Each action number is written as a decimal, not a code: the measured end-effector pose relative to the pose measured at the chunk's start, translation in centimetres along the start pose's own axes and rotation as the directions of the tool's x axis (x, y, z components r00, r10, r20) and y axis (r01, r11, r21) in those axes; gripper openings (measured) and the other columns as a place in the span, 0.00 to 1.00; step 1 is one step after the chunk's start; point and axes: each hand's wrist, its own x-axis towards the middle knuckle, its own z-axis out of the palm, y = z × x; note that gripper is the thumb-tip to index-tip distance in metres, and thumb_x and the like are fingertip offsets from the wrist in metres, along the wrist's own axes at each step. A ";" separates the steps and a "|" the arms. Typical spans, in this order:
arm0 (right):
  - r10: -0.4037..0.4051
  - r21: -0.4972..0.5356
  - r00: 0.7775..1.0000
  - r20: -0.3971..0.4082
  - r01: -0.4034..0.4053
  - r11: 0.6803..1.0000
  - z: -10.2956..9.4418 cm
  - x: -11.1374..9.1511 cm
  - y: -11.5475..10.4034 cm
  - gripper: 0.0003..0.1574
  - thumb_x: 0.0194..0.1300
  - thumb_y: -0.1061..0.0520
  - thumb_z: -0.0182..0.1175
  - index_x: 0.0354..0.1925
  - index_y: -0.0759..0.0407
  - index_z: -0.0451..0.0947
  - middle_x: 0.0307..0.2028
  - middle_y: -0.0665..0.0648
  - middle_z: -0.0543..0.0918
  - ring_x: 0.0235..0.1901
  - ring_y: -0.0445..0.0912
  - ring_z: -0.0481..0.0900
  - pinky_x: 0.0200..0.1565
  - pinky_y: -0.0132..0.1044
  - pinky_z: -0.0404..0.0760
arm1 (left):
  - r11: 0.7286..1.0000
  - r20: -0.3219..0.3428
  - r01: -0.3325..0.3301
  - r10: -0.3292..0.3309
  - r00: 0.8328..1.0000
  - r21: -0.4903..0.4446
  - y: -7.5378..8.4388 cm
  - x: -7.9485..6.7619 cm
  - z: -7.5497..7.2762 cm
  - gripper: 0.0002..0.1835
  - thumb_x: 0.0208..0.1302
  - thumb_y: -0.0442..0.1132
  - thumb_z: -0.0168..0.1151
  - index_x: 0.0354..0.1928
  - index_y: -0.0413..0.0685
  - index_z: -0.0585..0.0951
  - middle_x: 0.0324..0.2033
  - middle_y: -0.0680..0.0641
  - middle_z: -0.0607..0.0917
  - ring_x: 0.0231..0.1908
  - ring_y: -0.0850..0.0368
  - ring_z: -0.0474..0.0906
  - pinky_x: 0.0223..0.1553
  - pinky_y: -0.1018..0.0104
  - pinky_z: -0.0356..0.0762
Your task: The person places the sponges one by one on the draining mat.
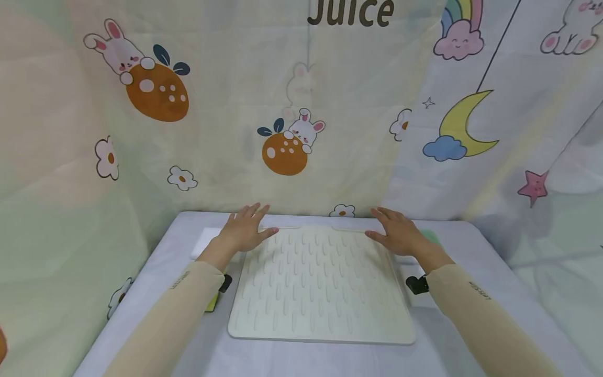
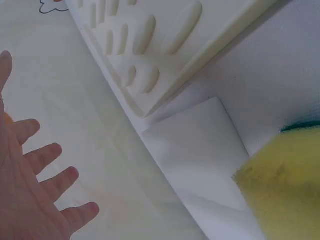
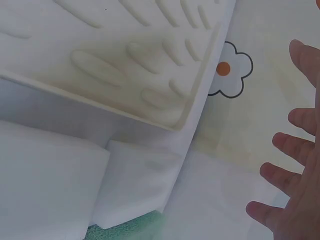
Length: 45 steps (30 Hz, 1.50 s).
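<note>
Facing printed fabric (image 1: 226, 94), left grip (image 1: 242, 232) and right grip (image 1: 398, 232) splay near a mat (image 1: 320, 288) on a white table (image 1: 301, 361).

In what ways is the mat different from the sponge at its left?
Colour: the mat is off-white, while the sponge is yellow.
Size: the mat looks far larger than the sponge.
Surface: the mat carries rows of long ovals; the sponge shows none.
Shared: both lie on the table.

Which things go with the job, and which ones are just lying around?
Probably for the job:
- white ridged board, between the left fingers and right fingers

Probably just lying about:
- yellow sponge
- green spongy piece
- white blocks beside the board
</note>
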 end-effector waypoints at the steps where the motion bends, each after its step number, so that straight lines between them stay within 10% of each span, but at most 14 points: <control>1: -0.002 0.001 1.000 -0.002 0.002 1.000 0.0 -0.1 0.0 0.52 0.77 0.31 0.50 0.83 0.58 0.49 0.81 0.68 0.53 0.77 0.72 0.53 0.71 0.75 0.56 | 1.000 -0.002 -0.001 0.001 1.000 -0.005 -0.1 -0.1 0.0 0.47 0.73 0.72 0.46 0.84 0.57 0.49 0.83 0.41 0.52 0.81 0.34 0.48 0.75 0.27 0.48; 25: 0.002 0.010 1.000 0.001 -0.002 1.000 -1.0 -1.5 0.3 0.51 0.77 0.36 0.55 0.83 0.57 0.48 0.79 0.69 0.54 0.76 0.72 0.54 0.70 0.75 0.59 | 0.984 -0.060 0.020 -0.031 0.998 -0.174 -1.0 -3.0 0.5 0.42 0.74 0.61 0.57 0.82 0.52 0.57 0.76 0.37 0.66 0.73 0.30 0.63 0.66 0.32 0.70; 45: 0.004 0.042 1.000 -0.011 -0.003 0.999 -1.4 -3.4 1.2 0.51 0.76 0.37 0.57 0.82 0.59 0.51 0.79 0.70 0.56 0.75 0.73 0.55 0.69 0.76 0.60 | 0.897 -0.061 0.099 -0.138 0.989 -0.432 0.6 -6.6 3.5 0.36 0.73 0.52 0.61 0.78 0.49 0.65 0.67 0.40 0.78 0.60 0.41 0.81 0.57 0.43 0.79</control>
